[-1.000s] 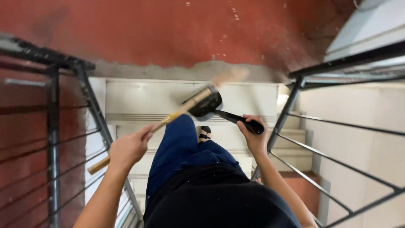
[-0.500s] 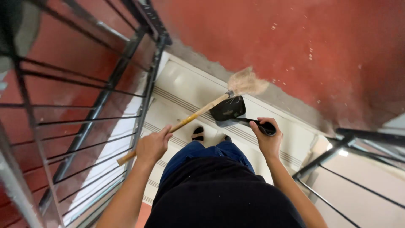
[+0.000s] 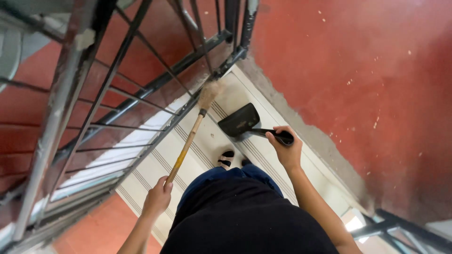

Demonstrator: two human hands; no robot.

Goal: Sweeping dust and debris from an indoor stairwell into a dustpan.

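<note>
Railing (image 3: 117,108) blocks left, red wall (image 3: 358,70) right (tight)

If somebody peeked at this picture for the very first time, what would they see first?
Probably the broom in the middle, its wooden stick held by the left hand and its straw head blurred up against the dark metal railing. Next, the black dustpan just right of it, held by its handle in the right hand over a pale stair step. The big red wall fills the right side.
</note>
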